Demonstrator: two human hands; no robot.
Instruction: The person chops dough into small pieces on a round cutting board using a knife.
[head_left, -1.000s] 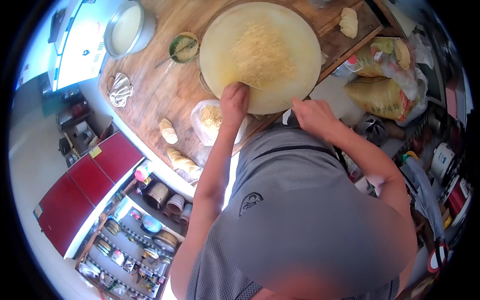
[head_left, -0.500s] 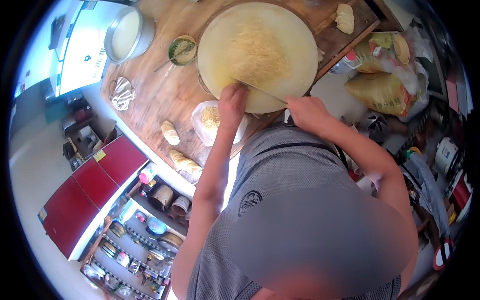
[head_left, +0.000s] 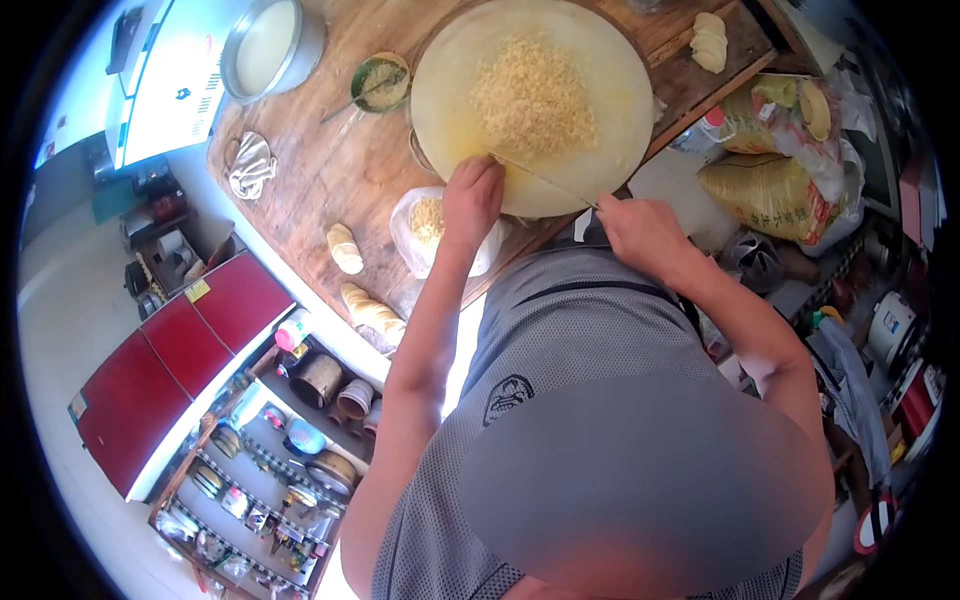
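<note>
On a large round pale board (head_left: 440, 95) lies a heap of finely chopped yellowish food (head_left: 535, 100). My right hand (head_left: 638, 230) is wrapped round the handle of a knife (head_left: 548, 181), whose thin blade slants across the board's near edge toward my other hand. With its fingers bent together, my left hand (head_left: 473, 200) rests at the board's lower left edge, by the blade's tip; what it holds, if anything, is hidden. Just left of that wrist sits a clear plastic bag (head_left: 407, 232) with yellowish bits in it.
Left of the board stand a green bowl (head_left: 381, 82) with a spoon and a metal pot (head_left: 272, 50) of whitish liquid. A cloth (head_left: 252, 166) and sliced pale rolls (head_left: 371, 309) lie on the wooden table (head_left: 310, 150). Sacks (head_left: 765, 195) are at the right.
The knife blade, hard to see a second ago, now shows clearly between my hands. Both hands stay near the board's near edge. The whole view has shifted slightly.
</note>
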